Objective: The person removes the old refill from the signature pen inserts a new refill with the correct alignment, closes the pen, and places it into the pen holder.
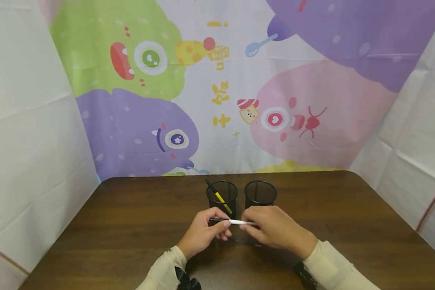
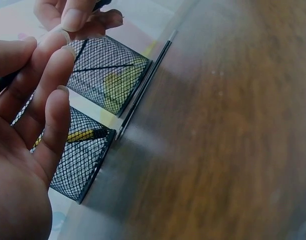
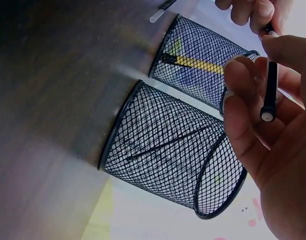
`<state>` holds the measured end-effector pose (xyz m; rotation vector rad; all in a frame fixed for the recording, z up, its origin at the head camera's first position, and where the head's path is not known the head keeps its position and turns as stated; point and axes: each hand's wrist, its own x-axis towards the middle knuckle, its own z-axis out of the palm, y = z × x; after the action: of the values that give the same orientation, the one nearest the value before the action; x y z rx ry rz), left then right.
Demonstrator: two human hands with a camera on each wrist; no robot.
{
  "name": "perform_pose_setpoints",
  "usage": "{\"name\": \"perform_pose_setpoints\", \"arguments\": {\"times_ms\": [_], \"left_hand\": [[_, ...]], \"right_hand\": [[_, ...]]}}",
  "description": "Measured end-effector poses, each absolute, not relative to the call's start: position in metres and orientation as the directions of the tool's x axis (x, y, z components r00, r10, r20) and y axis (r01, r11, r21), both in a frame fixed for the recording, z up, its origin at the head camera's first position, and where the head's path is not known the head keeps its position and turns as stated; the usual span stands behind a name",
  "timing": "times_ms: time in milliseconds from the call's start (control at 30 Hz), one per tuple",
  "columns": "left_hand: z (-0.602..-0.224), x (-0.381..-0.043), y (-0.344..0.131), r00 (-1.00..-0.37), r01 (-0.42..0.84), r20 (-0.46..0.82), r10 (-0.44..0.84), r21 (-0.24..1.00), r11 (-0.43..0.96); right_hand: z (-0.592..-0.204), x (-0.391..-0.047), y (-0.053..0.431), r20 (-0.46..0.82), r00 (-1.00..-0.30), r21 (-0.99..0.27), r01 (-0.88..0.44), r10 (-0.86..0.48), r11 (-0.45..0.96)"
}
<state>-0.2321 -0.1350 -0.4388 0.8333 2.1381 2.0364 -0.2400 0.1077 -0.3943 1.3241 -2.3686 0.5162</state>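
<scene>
My left hand (image 1: 204,229) and right hand (image 1: 277,227) hold one black-and-white pen (image 1: 236,222) between them, level above the table. Thumb and fingers of the left pinch its dark end. The right hand grips the opposite end, whose black tip with a pale centre pokes out past the palm in the right wrist view. On the table beneath lies a thin dark stick (image 2: 145,85) with a clear end, resembling a pen refill. Just beyond the hands stand two black mesh pen holders; a yellow-and-black pen (image 1: 220,197) leans in the left holder (image 1: 233,203).
The right holder (image 1: 260,195) stands a small gap away from the left one, and no pen shows in it. A brown wooden table (image 1: 137,225) extends around both. Behind it hangs a cartoon-printed cloth (image 1: 217,149), with white cloth walls (image 1: 32,121) at the sides.
</scene>
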Motion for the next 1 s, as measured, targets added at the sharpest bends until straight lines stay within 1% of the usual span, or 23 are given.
{"name": "perform_pose_setpoints", "arguments": {"times_ms": [200,467,633,1000], "left_hand": [[-0.4394,-0.2315,-0.1342,-0.854,0.32,0.299,0.426,0.947,-0.024],[-0.4388,-0.232,-0.1344,-0.849,0.34,0.317,0.422,0.94,-0.023],[-0.4383,-0.2318,-0.1352,-0.845,0.35,0.333,0.418,0.936,-0.037],[-0.4376,-0.2318,-0.1339,-0.865,0.338,0.321,0.386,0.941,-0.025]], "right_hand": [[-0.3951,-0.2392,0.1084,0.481,-0.496,-0.141,-0.858,-0.723,0.494],[-0.394,-0.239,0.1076,0.476,-0.498,-0.149,-0.858,-0.725,0.492],[-0.3925,-0.2393,0.1069,0.479,-0.517,-0.16,-0.846,-0.71,0.509],[-0.3935,-0.242,0.1119,0.513,-0.538,-0.146,-0.822,-0.669,0.55]]}}
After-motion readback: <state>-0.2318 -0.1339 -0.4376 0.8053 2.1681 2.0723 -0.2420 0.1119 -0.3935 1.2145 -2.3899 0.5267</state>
